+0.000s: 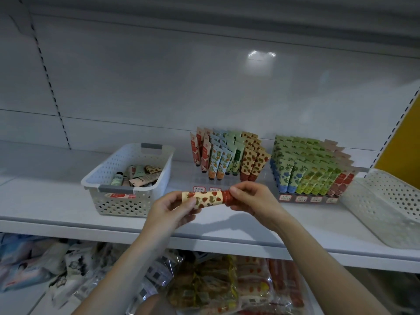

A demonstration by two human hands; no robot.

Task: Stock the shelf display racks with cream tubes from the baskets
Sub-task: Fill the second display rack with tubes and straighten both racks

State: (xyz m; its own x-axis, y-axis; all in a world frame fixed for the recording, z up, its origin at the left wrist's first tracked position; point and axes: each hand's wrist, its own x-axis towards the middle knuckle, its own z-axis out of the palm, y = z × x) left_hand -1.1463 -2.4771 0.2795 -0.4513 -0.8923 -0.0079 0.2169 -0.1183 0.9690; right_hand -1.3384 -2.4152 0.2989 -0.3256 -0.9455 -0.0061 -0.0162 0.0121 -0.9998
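You hold one strawberry-print cream tube (205,198) level in front of the shelf (56,201), just near of the gap between the left basket (118,206) and the two display racks. Your left hand (169,209) pinches the tube's flat end, fingers curled under it and thumb on the printed face. Your right hand (251,201) grips the other end, its fingertips wrapped round the red cap (226,196).

The left basket, white and perforated with grey handles, sits on the shelf to the left and holds a loose heap of assorted tubes (138,176). Right of it, toward the far side, the left display rack (201,178) carries upright rows of tubes (227,159) in red, blue-green, pale green and strawberry prints, caps down. Beside it to the right, the right display rack (302,194) is packed with green, blue and red-capped tubes (306,169), with small price labels (286,197) along its near edge. A second white basket (386,201) stands at the far right end of the shelf. Below, the lower shelf (27,298) holds wrapped packets (204,289).
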